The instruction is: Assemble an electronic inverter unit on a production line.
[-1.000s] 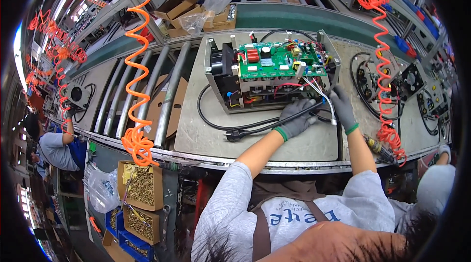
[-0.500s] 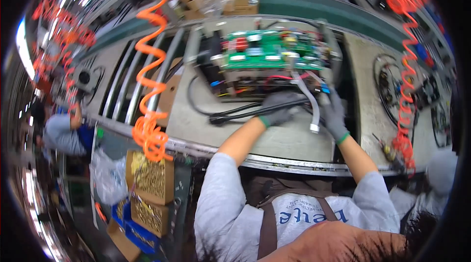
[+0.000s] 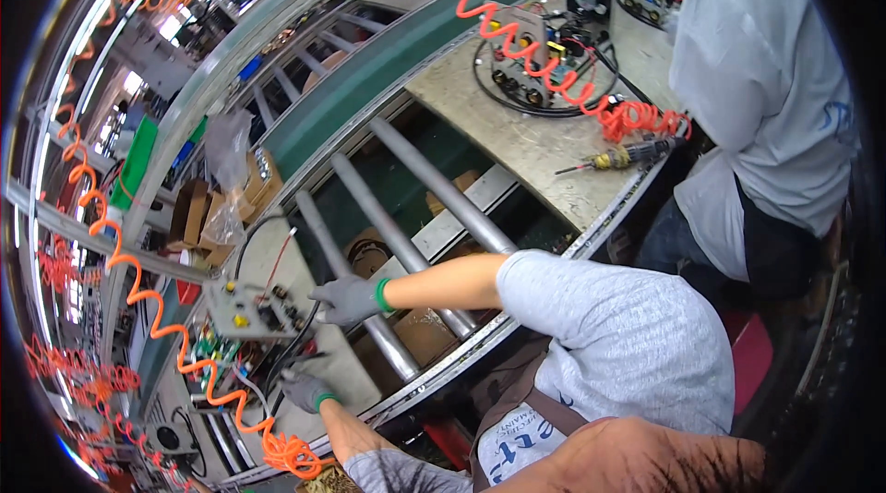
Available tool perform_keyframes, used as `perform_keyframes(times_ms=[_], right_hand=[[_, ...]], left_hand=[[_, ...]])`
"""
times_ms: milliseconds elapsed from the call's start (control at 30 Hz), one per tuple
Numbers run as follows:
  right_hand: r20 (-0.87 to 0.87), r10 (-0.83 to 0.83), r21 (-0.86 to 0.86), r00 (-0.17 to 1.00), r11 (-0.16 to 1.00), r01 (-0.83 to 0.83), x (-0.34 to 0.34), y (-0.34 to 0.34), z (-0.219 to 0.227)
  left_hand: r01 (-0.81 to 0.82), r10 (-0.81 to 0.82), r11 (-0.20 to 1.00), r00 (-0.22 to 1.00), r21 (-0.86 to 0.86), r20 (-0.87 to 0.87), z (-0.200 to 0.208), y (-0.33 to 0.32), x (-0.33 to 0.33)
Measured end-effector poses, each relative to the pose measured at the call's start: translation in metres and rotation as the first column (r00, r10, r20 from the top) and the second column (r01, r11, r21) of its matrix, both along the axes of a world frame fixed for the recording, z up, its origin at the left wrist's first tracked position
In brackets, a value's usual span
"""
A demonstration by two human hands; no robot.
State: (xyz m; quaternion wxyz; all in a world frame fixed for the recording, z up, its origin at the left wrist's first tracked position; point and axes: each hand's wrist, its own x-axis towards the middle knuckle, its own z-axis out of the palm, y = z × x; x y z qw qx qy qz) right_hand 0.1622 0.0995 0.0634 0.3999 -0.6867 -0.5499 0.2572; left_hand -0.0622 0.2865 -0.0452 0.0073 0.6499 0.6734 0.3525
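Note:
An electronic unit stands at the lower left, with a grey metal panel (image 3: 242, 313) and part of a green circuit board (image 3: 214, 352) showing. My right hand (image 3: 349, 299), in a grey glove with a green cuff, is beside the panel, fingers apart and reaching toward it. Nearer to me, my left hand (image 3: 309, 390), gloved alike, is curled at a black cable (image 3: 277, 366) by the unit's front; its fingertips are partly hidden. A thin red wire (image 3: 281, 260) rises behind the panel.
Metal rollers (image 3: 406, 258) lie right of the unit. An orange coiled hose (image 3: 157, 329) hangs at the left. On the right worktop (image 3: 480, 101) are another open unit (image 3: 519, 54) and a power screwdriver (image 3: 623, 156). A co-worker (image 3: 766, 114) is close at the right.
My view has swung to the right, so the unit and both hands now appear farther left. My right hand has left the front wires and is now beside the panel.

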Motion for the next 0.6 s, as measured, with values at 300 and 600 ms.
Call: perform_keyframes(times_ms=[300,600], right_hand=[[0.545,-0.705,0.286,0.454,0.665,0.69,0.16,-0.319,-0.012],[0.706,-0.596,-0.098,0.382,0.452,0.886,0.165,-0.478,-0.016]], left_hand=[[-0.527,0.566,0.752,0.824,-0.397,-0.023,0.027,-0.011,0.064],[0.99,-0.991,0.117,0.121,-0.073,0.05,0.05,-0.258,0.322]])
